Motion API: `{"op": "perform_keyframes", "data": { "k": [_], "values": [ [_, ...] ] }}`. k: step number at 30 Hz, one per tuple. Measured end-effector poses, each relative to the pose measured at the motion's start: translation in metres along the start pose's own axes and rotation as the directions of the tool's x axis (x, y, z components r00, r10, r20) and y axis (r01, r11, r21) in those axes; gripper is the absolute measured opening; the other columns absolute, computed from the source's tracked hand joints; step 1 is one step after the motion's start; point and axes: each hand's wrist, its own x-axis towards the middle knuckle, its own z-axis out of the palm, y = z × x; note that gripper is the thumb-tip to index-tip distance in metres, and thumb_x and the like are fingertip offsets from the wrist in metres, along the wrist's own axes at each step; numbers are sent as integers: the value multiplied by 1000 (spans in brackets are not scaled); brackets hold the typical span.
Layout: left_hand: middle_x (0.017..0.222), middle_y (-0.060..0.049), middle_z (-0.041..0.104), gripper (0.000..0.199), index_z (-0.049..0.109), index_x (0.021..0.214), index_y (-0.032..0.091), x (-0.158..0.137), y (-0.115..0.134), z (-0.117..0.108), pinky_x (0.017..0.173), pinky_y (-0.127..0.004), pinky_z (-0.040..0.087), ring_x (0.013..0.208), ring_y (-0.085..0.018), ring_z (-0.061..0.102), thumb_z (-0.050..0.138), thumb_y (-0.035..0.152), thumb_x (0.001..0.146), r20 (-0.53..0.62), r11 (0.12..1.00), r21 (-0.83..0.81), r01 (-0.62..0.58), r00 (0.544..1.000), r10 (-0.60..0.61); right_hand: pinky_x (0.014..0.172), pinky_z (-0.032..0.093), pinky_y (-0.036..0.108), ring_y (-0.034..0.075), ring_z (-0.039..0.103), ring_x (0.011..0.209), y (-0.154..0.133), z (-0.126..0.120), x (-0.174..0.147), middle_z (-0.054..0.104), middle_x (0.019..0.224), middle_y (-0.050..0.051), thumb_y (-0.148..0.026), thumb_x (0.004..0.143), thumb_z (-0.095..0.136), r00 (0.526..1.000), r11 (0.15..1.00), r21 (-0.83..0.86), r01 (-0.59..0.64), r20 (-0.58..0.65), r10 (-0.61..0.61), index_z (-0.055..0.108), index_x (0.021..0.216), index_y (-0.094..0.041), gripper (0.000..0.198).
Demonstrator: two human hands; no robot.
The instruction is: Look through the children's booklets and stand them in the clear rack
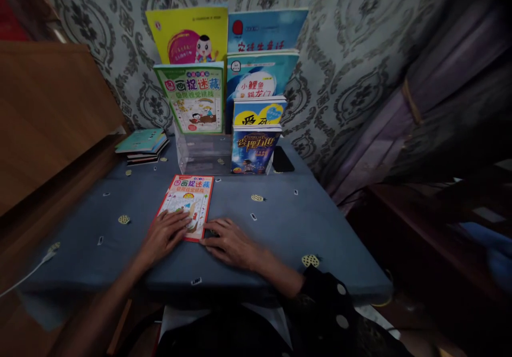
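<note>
A red-bordered picture book with Chinese lettering lies closed and slightly tilted on the blue tablecloth. Across its lower left part rests my left hand, palm down, fingers stretched over the cover. My right hand lies beside the book's lower right corner, fingers extended and a little apart, their tips at the right edge. Whether those tips press on the book or only touch it, I cannot tell. Behind the book stands a clear tiered rack. A green picture book with similar lettering leans in its left side.
More books stand in the rack, including a yellow book and a dark blue book. A black phone lies to its right. Several thin books are stacked at the back left. A white cable hangs at the left edge.
</note>
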Motion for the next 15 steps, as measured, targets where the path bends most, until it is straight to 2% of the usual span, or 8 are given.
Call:
{"op": "perform_keyframes", "data": {
  "k": [5, 9, 12, 15],
  "values": [
    [141, -12, 60, 43, 64, 131, 22, 14, -30, 7, 111, -52, 40, 133, -28, 54, 42, 41, 99, -58, 982, 65, 175, 984, -171, 101, 43, 40, 23, 55, 120, -2, -4, 1, 63, 132, 11, -25, 97, 58, 1000, 1000, 23, 14, 11, -14, 71, 118, -22, 25],
    [144, -17, 55, 51, 64, 131, 15, 32, -49, 12, 109, -49, 43, 134, -33, 52, 45, 46, 95, -104, 949, 55, 310, 947, -303, 102, 43, 38, 21, 54, 121, -5, -10, 2, 66, 130, 10, -22, 98, 55, 999, 997, 66, 47, 16, -48, 69, 118, -19, 25],
    [141, -19, 57, 53, 64, 129, 15, 48, -59, 13, 109, -52, 40, 135, -38, 50, 51, 47, 89, -107, 911, -50, 410, 905, -413, 101, 44, 37, 21, 54, 118, -7, -12, 3, 68, 125, 9, -21, 98, 54, 997, 995, 68, 76, 10, -77, 68, 117, -16, 24],
    [127, -16, 65, 49, 67, 122, 18, 66, -67, 8, 108, -51, 40, 128, -37, 55, 62, 45, 81, -102, 837, -305, 453, 859, -502, 99, 45, 37, 22, 54, 116, -7, -11, 4, 67, 123, 10, -21, 98, 54, 996, 995, 48, 82, 13, -83, 68, 115, -16, 23]
  ]
}}
